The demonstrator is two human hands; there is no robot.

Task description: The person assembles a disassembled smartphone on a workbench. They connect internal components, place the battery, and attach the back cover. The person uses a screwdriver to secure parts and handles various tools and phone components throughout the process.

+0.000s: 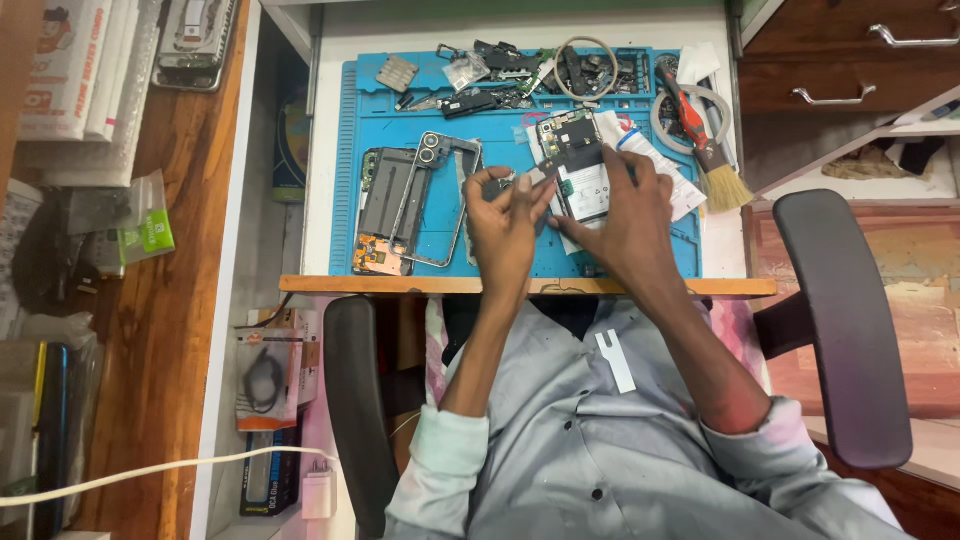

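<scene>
My left hand (507, 228) pinches a small dark part (496, 186) over the blue work mat (510, 140). My right hand (627, 212) holds a thin grey tool (541, 177) whose tip meets that part. Under and just beyond my right hand lies an opened phone (578, 160) with its board and white battery showing. Left of my hands rest a stripped phone body (387, 212) and a metal frame with a camera ring (441, 196).
Loose phone parts and a tape ring (586, 68) crowd the mat's far edge. A red-handled brush (706, 148) lies at the right. Drawers (850, 55) stand at the far right, chair armrests (845, 320) flank me, and boxes and a white cable (150, 470) fill the left.
</scene>
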